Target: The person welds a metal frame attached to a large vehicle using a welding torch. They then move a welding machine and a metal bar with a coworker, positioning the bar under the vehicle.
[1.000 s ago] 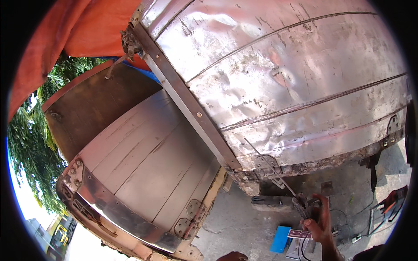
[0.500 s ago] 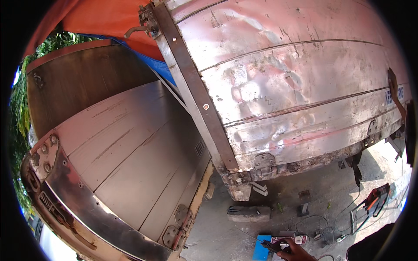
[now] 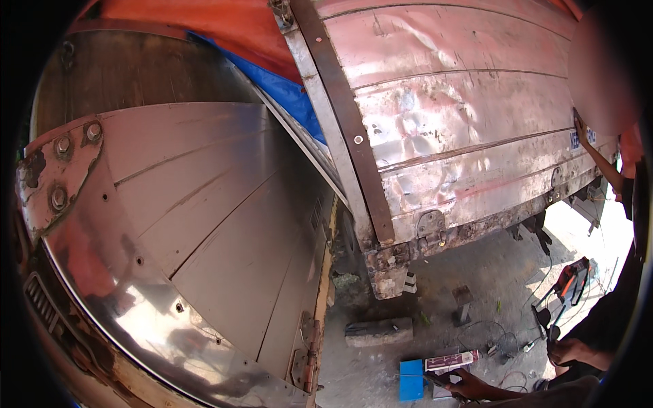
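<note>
My left hand (image 3: 468,386) reaches in from the lower right. It is closed around a black welding electrode holder (image 3: 435,381), from which a thin rod points left over a blue flat piece (image 3: 411,381). Farther right, my right hand (image 3: 570,351) is closed on a black thing with rounded ends (image 3: 554,332); its kind is unclear. Both hands are apart from the dented metal panel (image 3: 469,102) ahead. A white and purplish carton (image 3: 451,360) lies by the left hand.
A large riveted metal panel (image 3: 224,217) fills the left. Hinges and a rusty lower rail (image 3: 503,231) edge the dented panel. On the ground sit a stone block (image 3: 379,332), a metal stand (image 3: 462,304), loose cables, and a red-black machine (image 3: 571,282). A co-worker's hand (image 3: 581,127) touches the panel.
The view has shifted right and down, nearer the left panel. My right hand with the black thing has come into sight. The electrode holder stays in my left hand.
</note>
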The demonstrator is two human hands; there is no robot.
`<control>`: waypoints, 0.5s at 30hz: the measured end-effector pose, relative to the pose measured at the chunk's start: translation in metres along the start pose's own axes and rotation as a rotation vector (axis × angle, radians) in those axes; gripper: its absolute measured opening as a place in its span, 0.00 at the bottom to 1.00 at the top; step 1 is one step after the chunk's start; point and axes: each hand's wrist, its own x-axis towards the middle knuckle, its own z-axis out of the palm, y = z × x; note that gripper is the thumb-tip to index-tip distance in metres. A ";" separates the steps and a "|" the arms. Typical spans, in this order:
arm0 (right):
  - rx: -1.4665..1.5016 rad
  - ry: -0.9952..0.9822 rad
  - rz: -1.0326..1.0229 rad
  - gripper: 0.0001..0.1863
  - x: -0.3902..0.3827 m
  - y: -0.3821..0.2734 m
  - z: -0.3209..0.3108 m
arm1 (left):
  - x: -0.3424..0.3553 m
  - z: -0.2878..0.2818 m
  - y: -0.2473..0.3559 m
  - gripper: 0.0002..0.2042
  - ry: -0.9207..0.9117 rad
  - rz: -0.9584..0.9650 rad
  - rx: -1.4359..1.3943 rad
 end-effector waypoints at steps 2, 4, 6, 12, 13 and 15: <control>0.050 -0.007 -0.049 0.35 0.010 0.015 0.013 | -0.007 -0.001 -0.004 0.26 -0.003 -0.002 -0.003; -0.030 0.022 -0.062 0.34 0.010 0.019 0.026 | -0.013 -0.001 -0.011 0.25 -0.010 -0.004 -0.017; -0.033 0.033 -0.024 0.34 0.008 0.018 0.035 | -0.019 0.003 -0.016 0.25 -0.019 0.002 -0.032; 0.030 0.216 -0.119 0.33 0.005 0.067 0.038 | -0.018 0.016 -0.016 0.24 -0.129 0.050 -0.010; 0.259 0.219 0.074 0.32 0.000 0.049 0.039 | -0.018 0.017 -0.018 0.23 -0.150 0.041 0.001; 0.280 0.198 0.124 0.36 0.000 0.034 0.045 | -0.039 0.047 -0.047 0.23 -0.167 0.019 -0.094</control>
